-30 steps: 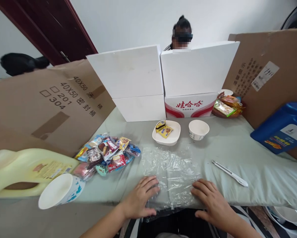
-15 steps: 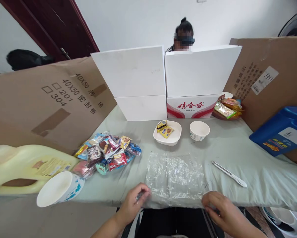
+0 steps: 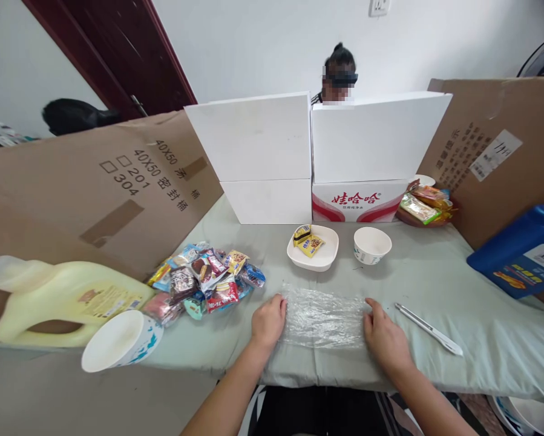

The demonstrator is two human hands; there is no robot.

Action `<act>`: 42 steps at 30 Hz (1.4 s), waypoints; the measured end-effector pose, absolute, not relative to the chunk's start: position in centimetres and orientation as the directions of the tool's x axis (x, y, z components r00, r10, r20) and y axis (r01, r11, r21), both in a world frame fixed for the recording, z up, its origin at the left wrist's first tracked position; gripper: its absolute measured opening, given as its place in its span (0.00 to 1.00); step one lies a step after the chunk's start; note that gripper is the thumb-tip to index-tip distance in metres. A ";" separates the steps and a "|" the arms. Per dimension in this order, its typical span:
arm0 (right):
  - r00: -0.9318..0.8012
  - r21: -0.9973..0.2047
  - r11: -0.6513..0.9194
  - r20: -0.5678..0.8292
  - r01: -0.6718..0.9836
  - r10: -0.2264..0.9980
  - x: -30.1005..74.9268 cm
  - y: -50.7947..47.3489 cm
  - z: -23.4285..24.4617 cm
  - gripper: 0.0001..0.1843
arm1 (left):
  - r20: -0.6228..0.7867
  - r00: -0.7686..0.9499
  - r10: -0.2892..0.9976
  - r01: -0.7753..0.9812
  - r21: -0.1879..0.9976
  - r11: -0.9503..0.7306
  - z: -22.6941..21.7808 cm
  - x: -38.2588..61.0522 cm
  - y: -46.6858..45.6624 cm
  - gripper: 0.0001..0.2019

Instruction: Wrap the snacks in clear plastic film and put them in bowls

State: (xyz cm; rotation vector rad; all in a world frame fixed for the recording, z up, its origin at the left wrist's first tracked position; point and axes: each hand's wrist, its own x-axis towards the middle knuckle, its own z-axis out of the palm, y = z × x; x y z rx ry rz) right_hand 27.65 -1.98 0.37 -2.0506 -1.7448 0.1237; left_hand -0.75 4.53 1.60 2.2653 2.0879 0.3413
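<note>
- The clear plastic sheet (image 3: 324, 321) is lying wrinkled on the pale green tablecloth (image 3: 281, 366), near the table's front edge and between the two hands; clock directions below are running from its middle.
- At nine o'clock, the left hand (image 3: 268, 324) is holding its fingers curled nearly closed, pinching the sheet's left edge.
- At three o'clock, the right hand (image 3: 387, 339) is resting at the sheet's right edge, its fingers half bent; whether they are gripping the plastic, I cannot tell.
- At twelve o'clock, a white dish (image 3: 324, 260) is standing near the sheet, and yellow snack packets (image 3: 311, 244) are lying in it.
- At one o'clock, a small white bowl (image 3: 372, 245) is standing upright, just right of the dish.
- At three o'clock, past the right hand, a white cutter (image 3: 428, 329) is lying slantwise.
- Between nine and ten o'clock, a heap of wrapped snacks (image 3: 208, 281) is spreading over the cloth.
- Farther out at nine o'clock, a blue-patterned bowl (image 3: 121, 341) is tilting in front of a pale yellow jug (image 3: 67, 297).
- Between two and three o'clock, a blue bottle (image 3: 519, 260) is leaning.
- Beyond the dish, white boxes (image 3: 272, 145) are standing stacked; behind them a person (image 3: 340, 66) is showing only in part.
</note>
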 end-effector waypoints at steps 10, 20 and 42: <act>0.107 -0.135 -0.070 0.294 0.988 0.950 27.1 -2.2 -0.4 0.18 | 0.464 0.408 0.786 0.817 0.198 -0.541 3.2 1.8 3.3 0.10; -0.012 -0.183 0.088 0.378 0.979 0.926 28.5 -1.9 2.5 0.17 | 0.054 0.700 0.712 0.685 0.229 -0.691 1.4 3.3 3.1 0.34; -0.414 -0.379 0.456 0.192 0.805 0.890 31.1 -7.4 2.1 0.11 | 0.194 0.735 0.650 0.557 0.374 -0.742 4.8 -6.5 0.6 0.15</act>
